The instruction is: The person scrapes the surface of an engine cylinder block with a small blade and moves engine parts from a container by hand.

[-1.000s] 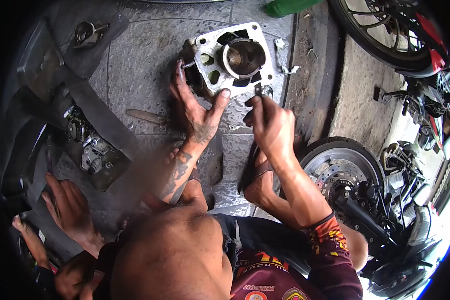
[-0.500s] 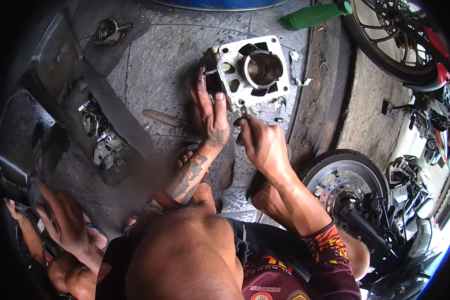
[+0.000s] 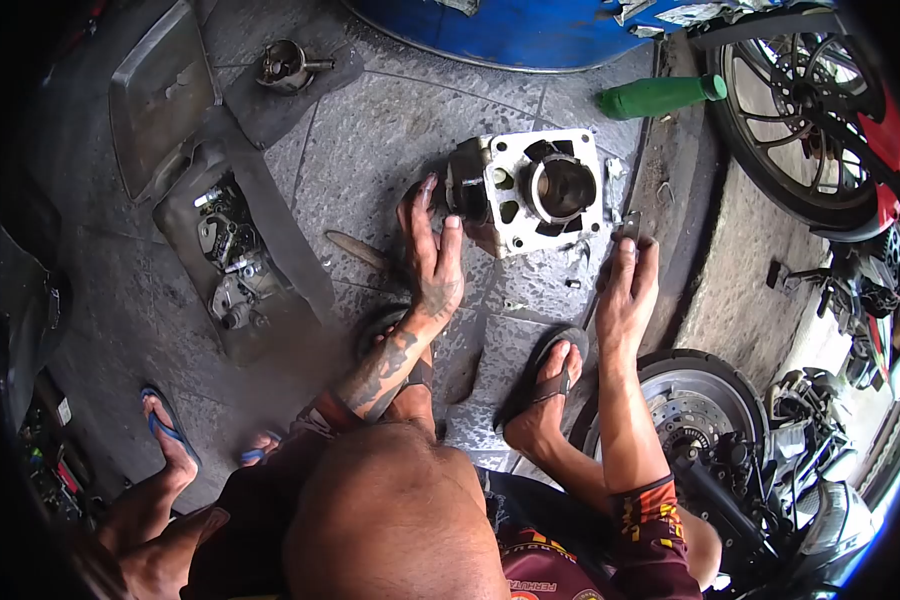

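Observation:
An engine cylinder (image 3: 505, 180) rests on the tiled floor, its pale flat face and round bore (image 3: 562, 188) turned up. Just left of it is my left hand (image 3: 435, 265), fingers spread and holding nothing. I cannot tell whether its fingertips touch the cylinder's side. To the lower right of the cylinder, apart from it, my right hand (image 3: 630, 285) pinches a small flat metal blade (image 3: 632, 224) between thumb and fingers. Whitish scraps (image 3: 615, 180) lie along the cylinder's right side. A thin worn strip (image 3: 355, 248) lies on the floor left of my left hand.
A piston (image 3: 285, 68) sits on a dark sheet at upper left. Below it, a tray (image 3: 185, 215) holds small metal parts. A green bottle (image 3: 660, 97) lies near a blue drum (image 3: 490, 40). Motorcycle wheels (image 3: 670, 400) stand right; another person's sandalled foot (image 3: 170, 430) is at left.
My right hand has drawn away from the cylinder's lower edge to the right, with the blade now visible. My left hand has come slightly off the cylinder. The other person's hand has left the view.

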The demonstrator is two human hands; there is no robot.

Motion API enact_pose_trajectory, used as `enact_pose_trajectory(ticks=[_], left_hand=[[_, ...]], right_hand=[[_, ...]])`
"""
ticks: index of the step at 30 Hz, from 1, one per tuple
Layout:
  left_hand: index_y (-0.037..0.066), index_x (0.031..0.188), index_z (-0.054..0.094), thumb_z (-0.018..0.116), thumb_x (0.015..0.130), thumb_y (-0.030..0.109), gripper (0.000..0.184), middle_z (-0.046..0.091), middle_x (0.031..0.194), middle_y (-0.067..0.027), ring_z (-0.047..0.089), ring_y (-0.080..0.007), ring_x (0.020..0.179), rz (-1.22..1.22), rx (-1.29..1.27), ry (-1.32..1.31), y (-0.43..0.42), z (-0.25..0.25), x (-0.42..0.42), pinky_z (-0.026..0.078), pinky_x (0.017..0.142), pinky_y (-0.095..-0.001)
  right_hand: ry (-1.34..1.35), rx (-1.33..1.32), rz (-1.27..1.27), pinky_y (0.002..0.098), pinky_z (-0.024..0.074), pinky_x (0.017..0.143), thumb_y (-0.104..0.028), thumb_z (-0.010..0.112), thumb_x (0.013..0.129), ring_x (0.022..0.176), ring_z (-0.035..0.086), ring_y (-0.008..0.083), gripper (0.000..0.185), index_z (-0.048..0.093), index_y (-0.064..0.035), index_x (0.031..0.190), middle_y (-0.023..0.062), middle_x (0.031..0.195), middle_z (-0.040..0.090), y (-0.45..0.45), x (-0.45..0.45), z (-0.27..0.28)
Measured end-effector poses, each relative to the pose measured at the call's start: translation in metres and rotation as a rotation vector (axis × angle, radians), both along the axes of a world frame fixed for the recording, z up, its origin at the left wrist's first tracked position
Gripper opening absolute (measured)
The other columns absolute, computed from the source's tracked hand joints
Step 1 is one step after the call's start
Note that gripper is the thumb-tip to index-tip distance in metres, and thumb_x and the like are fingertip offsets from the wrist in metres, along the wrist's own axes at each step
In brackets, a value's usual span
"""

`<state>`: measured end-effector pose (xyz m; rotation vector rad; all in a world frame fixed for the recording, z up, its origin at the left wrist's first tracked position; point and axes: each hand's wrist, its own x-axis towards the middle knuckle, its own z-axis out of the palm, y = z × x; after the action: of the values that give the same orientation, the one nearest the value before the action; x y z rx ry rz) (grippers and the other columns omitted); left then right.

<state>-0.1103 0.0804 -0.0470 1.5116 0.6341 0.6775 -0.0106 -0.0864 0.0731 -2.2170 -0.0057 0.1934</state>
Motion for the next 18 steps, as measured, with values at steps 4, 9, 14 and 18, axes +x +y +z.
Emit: enact_pose_trajectory(ticks=[4,9,14,18], left_hand=[[-0.002,0.146,0.039,0.052,0.102,0.026,0.054,0.043,0.142,-0.0219,0.041,-0.035,0.131,0.019,-0.081,-0.028,0.0,0.004,0.001,0.033,0.11,-0.0445],[-0.001,0.149,0.034,0.049,0.104,0.024,0.053,0.038,0.148,-0.0187,0.041,-0.0294,0.133,-0.026,-0.241,0.036,-0.004,0.0,-0.005,0.033,0.111,-0.0412],[0.0,0.152,0.027,0.047,0.106,0.02,0.054,0.034,0.15,-0.0137,0.04,-0.0224,0.132,-0.067,-0.304,-0.035,-0.014,-0.017,-0.004,0.034,0.11,-0.0363],[0.0,0.153,0.025,0.044,0.107,0.025,0.055,0.032,0.153,-0.012,0.042,-0.0198,0.128,-0.062,-0.418,-0.051,-0.013,-0.014,-0.006,0.035,0.108,-0.0336]], right_hand=[[-0.081,-0.007,0.004,0.0309,0.0427,0.057,-0.024,0.052,0.106,0.064,0.051,0.0128,0.027,0.059,0.0011,0.099,0.0073,0.073,0.061,-0.005,0.009,-0.008],[-0.001,0.177,0.051,0.0314,0.0534,0.081,-0.02,0.05,0.107,0.092,0.065,0.0142,0.027,0.063,0.0022,0.112,0.012,0.101,0.072,-0.011,0.021,-0.014],[0.043,0.17,0.045,0.0323,0.0525,0.076,-0.02,0.051,0.106,0.084,0.062,0.0124,0.026,0.063,0.0032,0.109,0.0119,0.09,0.07,-0.004,0.01,-0.024],[0.01,0.23,-0.009,0.0312,0.049,0.069,-0.021,0.052,0.106,0.075,0.058,0.0121,0.027,0.062,0.004,0.104,0.0113,0.084,0.069,0.003,0.006,-0.025]])
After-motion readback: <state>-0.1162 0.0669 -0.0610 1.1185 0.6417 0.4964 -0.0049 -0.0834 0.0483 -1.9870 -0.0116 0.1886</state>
